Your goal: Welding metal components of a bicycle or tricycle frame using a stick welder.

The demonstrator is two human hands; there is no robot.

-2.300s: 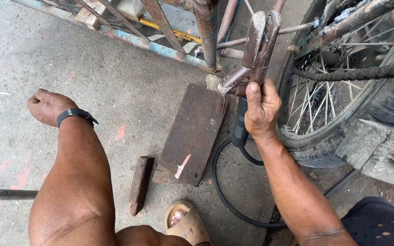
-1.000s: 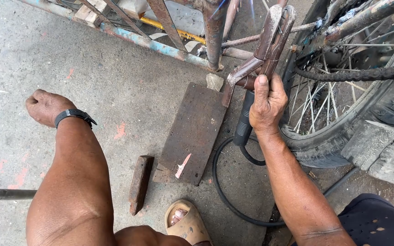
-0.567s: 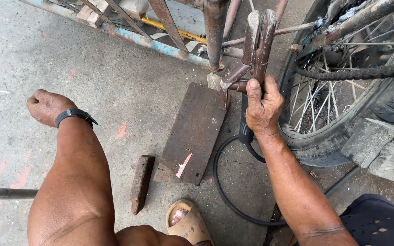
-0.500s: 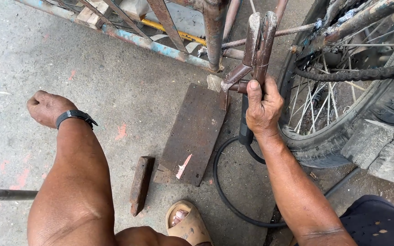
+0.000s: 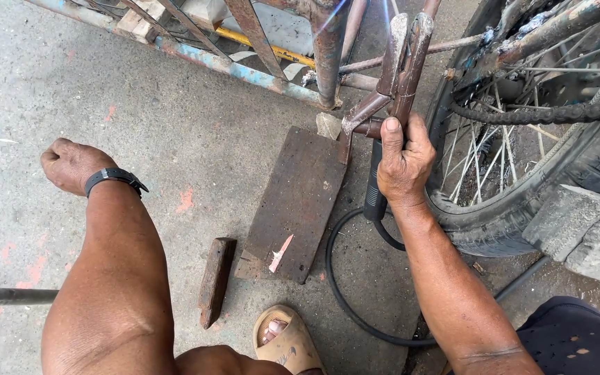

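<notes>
My right hand (image 5: 404, 163) grips a black tool handle (image 5: 373, 189) with a black cable (image 5: 355, 305) trailing from it. Its tip sits at a rusty metal bracket (image 5: 401, 66) on a rusty frame. A spoked wheel with a black tyre (image 5: 522, 173) stands just right of that hand. My left hand (image 5: 71, 163) is a closed fist pressed on the concrete floor at the left, with nothing in it, and a black band (image 5: 114, 177) circles its wrist. A brown flat plate (image 5: 293, 201) lies between my arms.
A small rusty bar (image 5: 215, 279) lies beside the plate. My foot in a tan sandal (image 5: 287, 339) is at the bottom. A dark rod (image 5: 8, 296) enters from the left edge. Painted metal bars (image 5: 237, 69) cross the top. Concrete blocks (image 5: 585, 229) sit at the right.
My right hand has shifted slightly along the bracket, holding the tool handle throughout. The bracket's apparent tilt changed a little. My left fist stays planted on the floor.
</notes>
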